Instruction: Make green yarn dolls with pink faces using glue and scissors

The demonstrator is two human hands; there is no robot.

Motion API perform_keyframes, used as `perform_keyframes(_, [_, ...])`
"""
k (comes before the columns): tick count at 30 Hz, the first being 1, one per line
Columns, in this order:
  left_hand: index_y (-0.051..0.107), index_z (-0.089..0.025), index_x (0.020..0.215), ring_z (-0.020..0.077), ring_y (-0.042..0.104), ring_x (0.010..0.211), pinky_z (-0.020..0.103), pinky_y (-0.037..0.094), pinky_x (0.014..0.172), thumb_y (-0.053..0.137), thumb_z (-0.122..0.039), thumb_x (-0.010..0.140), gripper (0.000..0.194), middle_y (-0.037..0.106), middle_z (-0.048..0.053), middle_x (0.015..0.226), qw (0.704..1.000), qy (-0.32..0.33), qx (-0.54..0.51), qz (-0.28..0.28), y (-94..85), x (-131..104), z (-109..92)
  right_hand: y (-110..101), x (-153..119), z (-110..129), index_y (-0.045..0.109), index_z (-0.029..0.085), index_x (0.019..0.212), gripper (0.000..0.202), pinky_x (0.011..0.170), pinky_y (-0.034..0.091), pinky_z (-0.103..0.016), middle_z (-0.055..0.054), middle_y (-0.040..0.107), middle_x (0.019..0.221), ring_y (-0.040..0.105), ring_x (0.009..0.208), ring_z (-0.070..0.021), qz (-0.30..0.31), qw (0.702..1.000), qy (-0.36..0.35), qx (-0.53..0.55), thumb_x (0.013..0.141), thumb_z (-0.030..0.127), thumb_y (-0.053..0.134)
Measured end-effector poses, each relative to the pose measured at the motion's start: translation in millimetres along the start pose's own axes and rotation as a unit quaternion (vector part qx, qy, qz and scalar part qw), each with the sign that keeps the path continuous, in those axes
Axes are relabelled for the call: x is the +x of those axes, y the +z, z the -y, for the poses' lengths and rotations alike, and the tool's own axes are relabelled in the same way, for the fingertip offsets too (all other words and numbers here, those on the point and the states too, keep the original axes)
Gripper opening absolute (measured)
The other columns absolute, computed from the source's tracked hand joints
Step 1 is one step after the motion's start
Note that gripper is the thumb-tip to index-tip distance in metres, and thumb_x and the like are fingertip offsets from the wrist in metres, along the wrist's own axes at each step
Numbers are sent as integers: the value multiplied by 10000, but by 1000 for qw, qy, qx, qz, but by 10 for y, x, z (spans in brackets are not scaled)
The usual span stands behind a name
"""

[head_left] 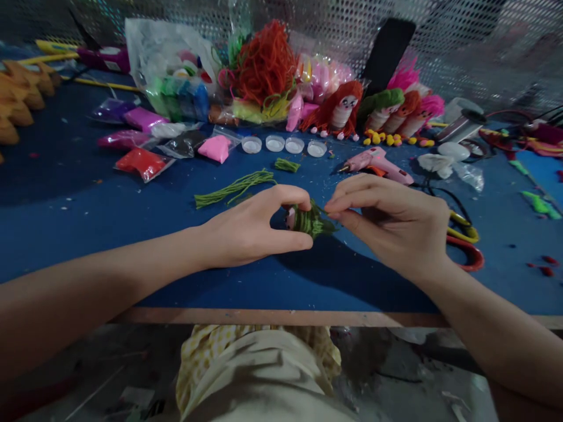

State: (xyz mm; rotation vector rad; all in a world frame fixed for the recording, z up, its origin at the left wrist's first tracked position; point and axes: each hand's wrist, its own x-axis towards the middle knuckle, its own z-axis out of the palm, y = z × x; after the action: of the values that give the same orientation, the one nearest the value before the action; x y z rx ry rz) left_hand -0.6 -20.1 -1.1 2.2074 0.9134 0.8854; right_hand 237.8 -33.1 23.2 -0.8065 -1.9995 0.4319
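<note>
Near the front middle of the blue table (176, 281), my left hand (259, 225) holds a small doll (310, 220) wrapped in green yarn between thumb and fingers. The doll lies on its side, its pale face toward my palm. My right hand (382, 217) is just right of it, thumb and forefinger pinched at the green yarn's end; what exactly lies between the fingertips is too small to make out. Behind my left hand lie a bundle of green yarn strands (233, 187) and a short green piece (287, 165).
Behind my right hand is a pink glue gun (376, 164); scissors (468, 252) lie partly under that hand. Farther back are four-like small dishes (275, 143), clay packets (143, 163), red yarn (266, 61) and several finished dolls (345, 108). Orange pieces (21, 97) stand at left.
</note>
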Motion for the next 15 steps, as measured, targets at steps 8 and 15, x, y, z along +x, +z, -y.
perform_keyframes(8, [673, -281, 1147, 228, 689, 1002, 358, 596, 875, 788, -433, 822, 377, 703, 10, 1063, 1000, -19, -9, 14, 3, 12, -17, 37, -93, -85, 747, 355, 981, 184, 731, 623, -404, 10, 782, 918, 754, 842, -224, -33, 999, 0, -10, 866, 213, 769])
perform_keyframes(15, [670, -282, 1106, 204, 695, 950, 330, 592, 831, 781, -403, 832, 320, 703, -8, 1019, 999, -5, -27, 17, 6, 19, -6, 32, -93, -40, 709, 382, 963, 251, 713, 616, -395, 36, 784, 914, 765, 835, -218, -37, 999, -20, 9, 857, 165, 778])
